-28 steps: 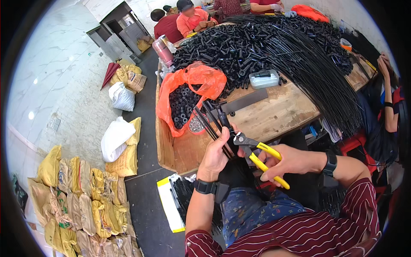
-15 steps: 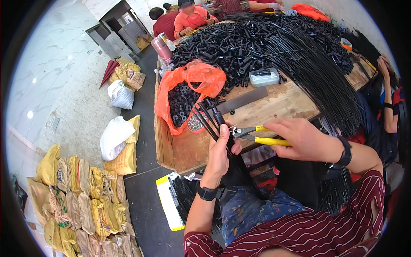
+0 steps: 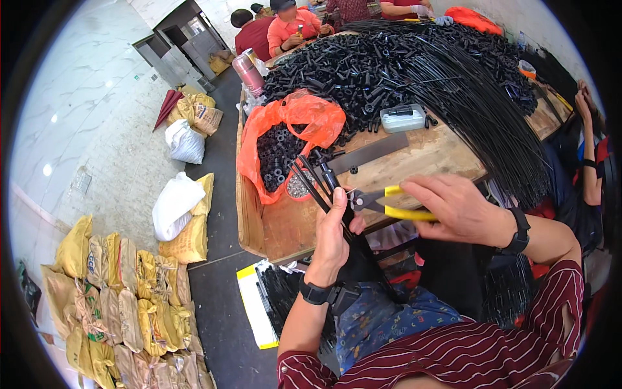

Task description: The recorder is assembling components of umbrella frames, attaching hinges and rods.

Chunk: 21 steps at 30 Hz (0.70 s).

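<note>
Nearest the camera, the person's lap is showing a dark red striped sleeve and patterned blue cloth. Just beyond it, the left hand [image 3: 334, 236] is closing its fingers around a bundle of thin black rods [image 3: 317, 185], holding them upright-tilted at the near edge of the wooden table [image 3: 285, 223], the rods fanning up and to the left over it. A black watch is sitting on that wrist. To the right, the right hand [image 3: 457, 207] is gripping the yellow handles of a pair of pliers [image 3: 379, 202], fingers wrapped over them, the metal nose pointing left and meeting the rods just beside the left thumb; whether the nose is biting a rod I cannot tell. A black band is circling the right wrist.

Farther on the table, an orange plastic bag [image 3: 291, 126] is lying open with small black parts inside, and a flat grey metal bar [image 3: 369, 153] is resting to its right. Beyond that, a small grey box [image 3: 403, 118] is sitting beside a large heap of black tube pieces [image 3: 363, 65], while a long sheaf of black wires [image 3: 479, 104] is sweeping down the right side. On the floor to the left, yellow sacks [image 3: 110, 292] and white bags [image 3: 175, 204] are standing. At the far end, other people are working.
</note>
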Each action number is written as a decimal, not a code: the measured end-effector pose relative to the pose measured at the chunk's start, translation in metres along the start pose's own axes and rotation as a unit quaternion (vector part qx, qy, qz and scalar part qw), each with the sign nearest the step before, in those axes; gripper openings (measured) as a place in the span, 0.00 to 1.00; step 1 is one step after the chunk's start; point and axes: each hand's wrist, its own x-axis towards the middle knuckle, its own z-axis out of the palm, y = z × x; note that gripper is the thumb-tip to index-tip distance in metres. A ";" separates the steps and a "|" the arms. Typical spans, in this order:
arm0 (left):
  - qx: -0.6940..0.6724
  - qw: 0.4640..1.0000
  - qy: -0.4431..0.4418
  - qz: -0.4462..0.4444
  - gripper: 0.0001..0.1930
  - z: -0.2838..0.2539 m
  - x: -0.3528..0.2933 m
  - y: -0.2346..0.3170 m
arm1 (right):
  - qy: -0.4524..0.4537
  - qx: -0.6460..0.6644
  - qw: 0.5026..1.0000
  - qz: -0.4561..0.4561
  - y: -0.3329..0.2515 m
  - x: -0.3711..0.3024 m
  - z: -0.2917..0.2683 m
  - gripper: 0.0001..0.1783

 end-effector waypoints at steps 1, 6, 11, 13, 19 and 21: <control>0.006 1.000 0.017 0.002 0.19 0.000 0.000 0.000 | 0.014 -0.059 0.998 -0.022 0.004 0.002 -0.002 0.32; 0.024 0.999 -0.029 -0.004 0.18 -0.004 -0.001 0.001 | -0.114 0.163 0.974 0.110 0.013 -0.001 -0.005 0.28; 0.018 1.000 -0.007 0.001 0.21 -0.002 -0.002 0.000 | -0.314 0.553 0.680 0.366 0.001 0.013 -0.015 0.35; 0.007 1.000 0.005 -0.003 0.20 0.000 0.000 -0.001 | -0.227 0.304 0.902 0.205 -0.004 0.005 -0.012 0.36; 0.022 1.000 0.016 -0.001 0.20 -0.001 -0.002 0.001 | -0.003 0.021 1.000 0.008 0.013 -0.002 -0.002 0.28; 0.027 1.000 0.007 -0.011 0.20 -0.002 -0.002 0.001 | -0.061 0.078 0.994 0.041 0.015 -0.002 -0.004 0.25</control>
